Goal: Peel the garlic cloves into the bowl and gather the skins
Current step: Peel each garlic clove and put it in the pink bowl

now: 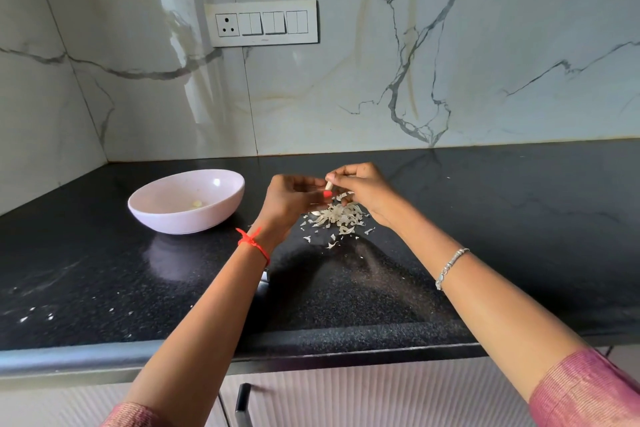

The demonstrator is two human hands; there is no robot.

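Black speckled stone counter (485, 218), glossy; veined marble wall (346, 87) behind. Left hand (291, 199) and right hand (367, 191) both pinch one small pale clove (328, 185) between fingertips, held just above a loose heap of papery, curled skins (337, 217). Round, smooth pink bowl (180, 220) sits left of the hands, apart from the heap; one peeled clove (197, 203) lies inside.

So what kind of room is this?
Probably a home kitchen: a speckled black stone countertop against a white marble-look wall, a pale pink round bowl near a heap of papery garlic skins, and ribbed pale cabinet doors below.
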